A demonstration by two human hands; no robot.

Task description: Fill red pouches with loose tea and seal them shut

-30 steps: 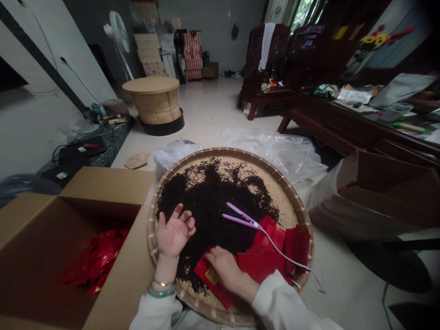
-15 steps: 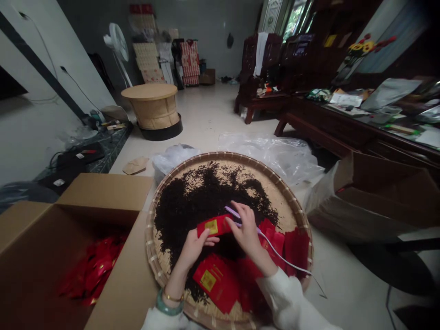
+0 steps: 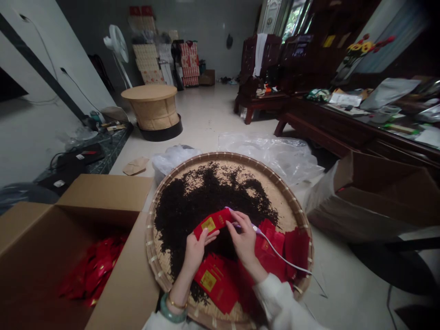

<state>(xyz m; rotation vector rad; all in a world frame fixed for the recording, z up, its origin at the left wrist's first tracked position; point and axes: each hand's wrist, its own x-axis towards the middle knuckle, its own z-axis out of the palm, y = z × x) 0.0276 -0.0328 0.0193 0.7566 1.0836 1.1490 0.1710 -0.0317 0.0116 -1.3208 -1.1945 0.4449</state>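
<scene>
Head view: the left hand [image 3: 197, 252] is mostly closed, and it is holding a red packet [image 3: 213, 223] up above the black tea leaves [image 3: 202, 201]. The right hand [image 3: 244, 243] is half closed, and its fingers are pinching a small purple flat iron [image 3: 237, 225] right beside the packet's end (its white cord [image 3: 282, 257] is running over the round bamboo tray [image 3: 151, 238]). The packet could slip and drop if the fingers loosen. A tug on the cord could pull the iron away. If the iron is hot, it could burn a finger or the packet.
</scene>
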